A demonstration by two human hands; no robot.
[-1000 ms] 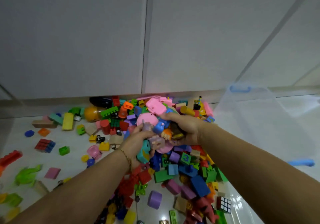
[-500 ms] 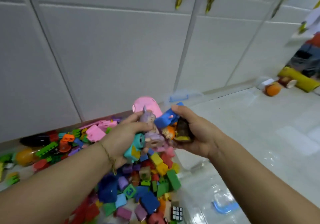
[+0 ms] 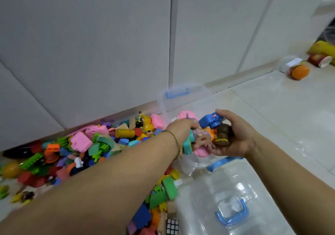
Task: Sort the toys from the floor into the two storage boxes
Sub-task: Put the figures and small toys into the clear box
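Between my two hands I hold a bundle of small toys [image 3: 204, 136]: a blue piece, a pink disc, a teal piece, a brown figure and others. My left hand [image 3: 181, 127] grips the bundle from the left. My right hand [image 3: 233, 136] cups it from the right, fingers curled round the brown and blue pieces. The bundle hangs over a clear storage box [image 3: 184, 96] with blue latches. A second clear plastic piece with a blue handle [image 3: 232, 214], box or lid, lies nearer me. A big pile of coloured toys [image 3: 87, 149] covers the floor to the left.
White wall panels rise behind the pile. A Rubik's cube [image 3: 172, 226] lies at the bottom by the near box. At the far right stand an orange round toy [image 3: 300, 71] and a red cup [image 3: 320, 60]. Glossy white floor tiles spread right of the boxes.
Both hands have carried the bundle of toys from over the pile to the right, to above the clear box. The view has swung right with them.
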